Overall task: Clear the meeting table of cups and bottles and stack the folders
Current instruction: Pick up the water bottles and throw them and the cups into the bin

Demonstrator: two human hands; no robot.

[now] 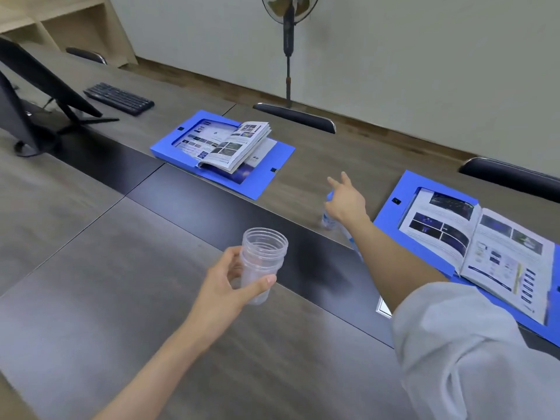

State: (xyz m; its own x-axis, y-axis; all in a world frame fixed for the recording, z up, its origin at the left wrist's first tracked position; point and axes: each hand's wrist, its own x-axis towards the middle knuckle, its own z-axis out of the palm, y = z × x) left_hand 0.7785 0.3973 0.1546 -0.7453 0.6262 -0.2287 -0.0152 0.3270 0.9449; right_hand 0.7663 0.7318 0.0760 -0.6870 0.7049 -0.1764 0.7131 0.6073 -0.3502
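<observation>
My left hand (225,278) grips a stack of clear plastic cups (263,262), held upright above the middle of the table. My right hand (345,201) reaches out over the table's far side with its fingers spread, just above a clear water bottle with a blue cap (328,218), which my hand and forearm largely hide. I cannot tell whether the hand touches it. One open blue folder (266,175) with an open booklet lies further back. A second open blue folder (394,195) with a booklet lies at the right.
A long wood-and-black meeting table (121,268) fills the view. A keyboard (119,97) and two monitors (45,77) stand at the far left. Black chair backs (295,116) line the far edge, with a standing fan (288,40) behind them. A white sheet (383,306) peeks out under my right arm.
</observation>
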